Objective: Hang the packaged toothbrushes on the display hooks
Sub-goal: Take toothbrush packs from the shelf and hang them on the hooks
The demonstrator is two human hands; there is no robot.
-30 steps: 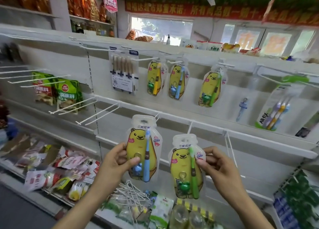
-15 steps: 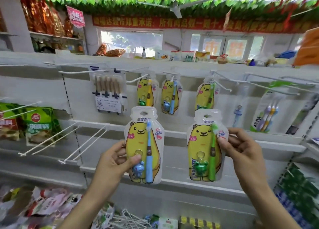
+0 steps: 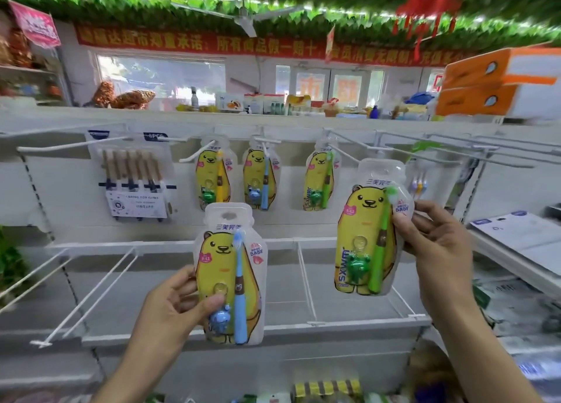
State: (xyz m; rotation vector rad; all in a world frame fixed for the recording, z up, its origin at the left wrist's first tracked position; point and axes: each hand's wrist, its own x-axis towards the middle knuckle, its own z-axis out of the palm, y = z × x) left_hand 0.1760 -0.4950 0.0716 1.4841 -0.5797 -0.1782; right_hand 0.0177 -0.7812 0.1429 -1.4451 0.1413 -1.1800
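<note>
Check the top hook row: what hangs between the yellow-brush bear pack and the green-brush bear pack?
In the head view, one bear pack with a blue toothbrush hangs between the yellow-brush pack and the hanging green-brush pack, each on its own hook.

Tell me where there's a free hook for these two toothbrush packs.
Bare hooks run right of the hanging green-brush pack, and the lower-row hooks are bare too. Crowded: the top-row middle, three bear packs side by side.

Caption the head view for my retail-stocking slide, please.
Left hand holds a blue pack, right hand lifts a green pack toward the hooks.
</note>
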